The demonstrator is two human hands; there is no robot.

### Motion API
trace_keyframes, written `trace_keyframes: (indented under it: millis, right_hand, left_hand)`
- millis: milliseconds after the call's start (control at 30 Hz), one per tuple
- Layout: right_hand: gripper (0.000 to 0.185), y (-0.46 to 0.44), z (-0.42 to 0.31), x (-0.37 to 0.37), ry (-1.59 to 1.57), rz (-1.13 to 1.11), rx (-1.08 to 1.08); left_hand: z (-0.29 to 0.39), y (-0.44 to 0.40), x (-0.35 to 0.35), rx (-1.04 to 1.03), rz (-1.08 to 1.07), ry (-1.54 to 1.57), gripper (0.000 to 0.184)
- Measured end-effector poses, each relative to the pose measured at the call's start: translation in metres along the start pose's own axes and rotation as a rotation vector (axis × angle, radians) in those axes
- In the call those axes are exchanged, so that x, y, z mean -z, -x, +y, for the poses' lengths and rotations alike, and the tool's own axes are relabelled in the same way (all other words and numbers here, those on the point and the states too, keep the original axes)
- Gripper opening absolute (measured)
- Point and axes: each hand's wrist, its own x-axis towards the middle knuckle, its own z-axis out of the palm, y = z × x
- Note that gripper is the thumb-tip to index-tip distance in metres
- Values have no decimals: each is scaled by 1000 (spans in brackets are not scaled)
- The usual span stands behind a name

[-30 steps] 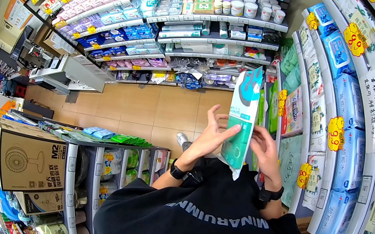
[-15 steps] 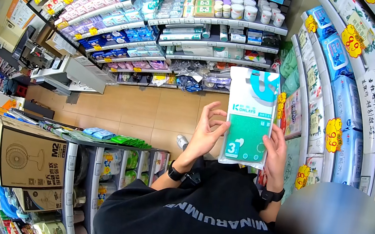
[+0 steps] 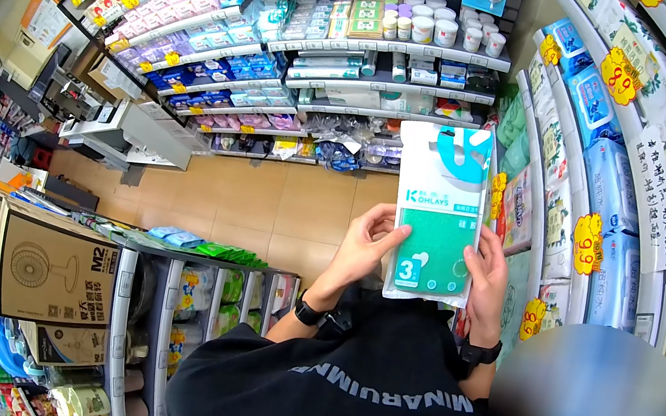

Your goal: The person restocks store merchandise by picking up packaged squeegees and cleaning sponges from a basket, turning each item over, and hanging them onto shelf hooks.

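A white and green plastic packet (image 3: 436, 217) marked "KOHLAYS" and "3" is held upright in front of my chest, its printed front facing the camera. My left hand (image 3: 368, 245) grips its left edge, thumb on the front and fingers behind. On the opposite edge, my right hand (image 3: 488, 276) pinches the packet in the same way, thumb in front. The fingertips behind the packet are hidden. Both wrists carry black bands.
Shelves of packaged goods (image 3: 375, 73) curve across the far side. To the right, a rack holds blue packs (image 3: 613, 186) and yellow price tags (image 3: 589, 244). A fan carton (image 3: 53, 270) tops the lower-left shelf. Tiled floor (image 3: 262, 204) lies between.
The packet has shifted slightly left and down with both hands. The left hand's fingers, spread before, are now closer together against the packet's edge.
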Motion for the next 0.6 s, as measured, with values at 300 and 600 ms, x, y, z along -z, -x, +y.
trace_keyframes:
  millis: [300, 600]
  right_hand:
    - [44, -11, 4, 9, 58, -98, -87]
    - [42, -81, -5, 3, 86, -83, -4]
  left_hand:
    - [12, -31, 5, -58, 71, 26, 35]
    - [30, -109, 16, -116, 34, 19, 37]
